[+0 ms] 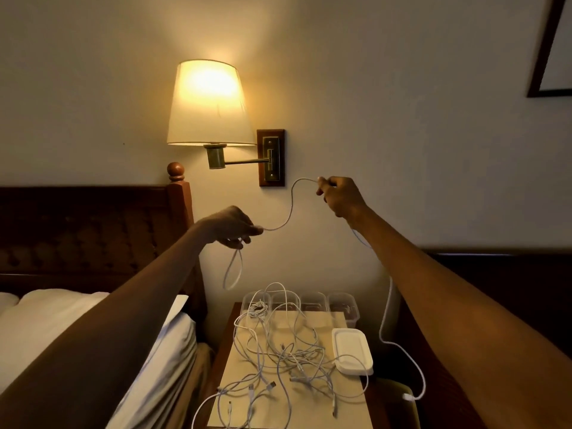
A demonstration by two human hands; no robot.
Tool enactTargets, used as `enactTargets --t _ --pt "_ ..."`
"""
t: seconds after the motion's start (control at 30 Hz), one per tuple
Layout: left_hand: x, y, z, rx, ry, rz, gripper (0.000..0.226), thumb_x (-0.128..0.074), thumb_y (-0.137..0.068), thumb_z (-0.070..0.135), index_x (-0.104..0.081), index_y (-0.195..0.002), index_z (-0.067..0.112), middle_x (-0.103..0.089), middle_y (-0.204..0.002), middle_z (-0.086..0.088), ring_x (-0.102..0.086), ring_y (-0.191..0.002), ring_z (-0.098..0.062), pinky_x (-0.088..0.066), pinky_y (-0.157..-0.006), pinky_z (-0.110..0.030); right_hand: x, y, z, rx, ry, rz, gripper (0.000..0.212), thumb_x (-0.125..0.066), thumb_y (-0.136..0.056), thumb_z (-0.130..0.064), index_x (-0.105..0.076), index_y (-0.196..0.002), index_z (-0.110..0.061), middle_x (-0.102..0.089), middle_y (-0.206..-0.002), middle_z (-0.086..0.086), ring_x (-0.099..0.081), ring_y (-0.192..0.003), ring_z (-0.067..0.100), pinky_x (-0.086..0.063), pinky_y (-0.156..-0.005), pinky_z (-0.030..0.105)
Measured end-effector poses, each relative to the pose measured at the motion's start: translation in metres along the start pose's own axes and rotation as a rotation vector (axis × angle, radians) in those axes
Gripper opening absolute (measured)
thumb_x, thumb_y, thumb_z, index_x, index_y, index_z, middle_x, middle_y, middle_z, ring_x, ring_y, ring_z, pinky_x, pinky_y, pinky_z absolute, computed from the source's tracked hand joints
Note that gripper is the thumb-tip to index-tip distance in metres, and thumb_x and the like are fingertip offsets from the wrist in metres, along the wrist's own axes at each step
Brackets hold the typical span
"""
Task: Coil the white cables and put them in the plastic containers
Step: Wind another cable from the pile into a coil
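you are mid-coil on one white cable [291, 209], held up above the nightstand [303, 416]: your left hand [232, 226] has fingers curled round the first hanging loop, and your right hand [340, 195] pinches the strand, the tail trailing past the right edge. the next move, by my reading, calls for another loop laid into the left hand before the coil goes into the clear plastic containers [343, 305] at the far edge.

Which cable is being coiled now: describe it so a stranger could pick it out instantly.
Find the lit wall lamp. Just below it, the left hand pinches a small hanging loop of one white cable and the right hand grips it further along. Unlike the tangled cables on the bedside table, it is stretched in mid-air.
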State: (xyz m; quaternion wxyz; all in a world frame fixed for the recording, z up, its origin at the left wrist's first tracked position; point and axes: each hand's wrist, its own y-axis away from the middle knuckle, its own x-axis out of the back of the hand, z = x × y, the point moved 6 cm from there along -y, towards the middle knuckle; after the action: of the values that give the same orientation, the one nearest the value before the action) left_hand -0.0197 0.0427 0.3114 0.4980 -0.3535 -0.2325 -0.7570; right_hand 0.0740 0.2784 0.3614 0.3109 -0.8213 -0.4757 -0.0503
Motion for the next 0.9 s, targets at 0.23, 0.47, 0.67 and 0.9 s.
enactTargets --t 0.23,0.47,0.67,0.9 --pt "0.007 0.004 0.050 -0.293 0.015 0.230 0.048 -0.074 -0.084 0.010 -0.055 -0.128 0.012 -0.071 -0.090 -0.004 -0.071 -0.079 -0.016 -0.060 -0.076 -0.032 0.005 -0.003 -0.033 0.112 -0.023 -0.040 0.031 -0.049 -0.101 -0.034 -0.061 -0.084 -0.012 -0.049 -0.060 -0.004 -0.043 -0.055 0.008 -0.035 -0.046 0.013" --pt "0.001 0.003 0.064 -0.261 -0.084 0.150 0.072 -0.077 -0.083 0.024 -0.038 -0.143 0.016 -0.065 -0.119 -0.016 -0.068 -0.098 -0.030 -0.059 -0.080 -0.038 0.014 -0.003 -0.042 0.140 0.014 0.003 0.034 -0.052 -0.099 -0.033 -0.061 -0.071 -0.017 -0.049 -0.056 -0.004 -0.044 -0.054 0.009 -0.036 -0.055 0.022" --pt "0.010 0.021 0.107 -0.679 -0.158 0.379 0.073 -0.074 -0.086 0.021 -0.036 -0.148 0.013 -0.046 -0.147 -0.012 -0.050 -0.128 -0.024 -0.043 -0.104 -0.034 0.004 0.003 -0.043 0.151 0.034 -0.108 0.033 -0.054 -0.098 -0.032 -0.060 -0.070 -0.017 -0.043 -0.054 -0.001 -0.039 -0.050 0.009 -0.032 -0.052 0.020" --pt "0.045 0.020 0.103 -0.767 -0.204 0.573 0.019 -0.053 -0.096 0.002 -0.070 -0.103 0.007 -0.066 -0.085 0.003 -0.064 -0.070 -0.002 -0.054 -0.067 -0.017 0.008 0.008 -0.041 0.037 -0.096 -0.194 0.040 -0.056 -0.095 -0.046 -0.059 -0.076 -0.010 -0.043 -0.059 0.002 -0.034 -0.045 0.010 -0.031 -0.042 0.019"
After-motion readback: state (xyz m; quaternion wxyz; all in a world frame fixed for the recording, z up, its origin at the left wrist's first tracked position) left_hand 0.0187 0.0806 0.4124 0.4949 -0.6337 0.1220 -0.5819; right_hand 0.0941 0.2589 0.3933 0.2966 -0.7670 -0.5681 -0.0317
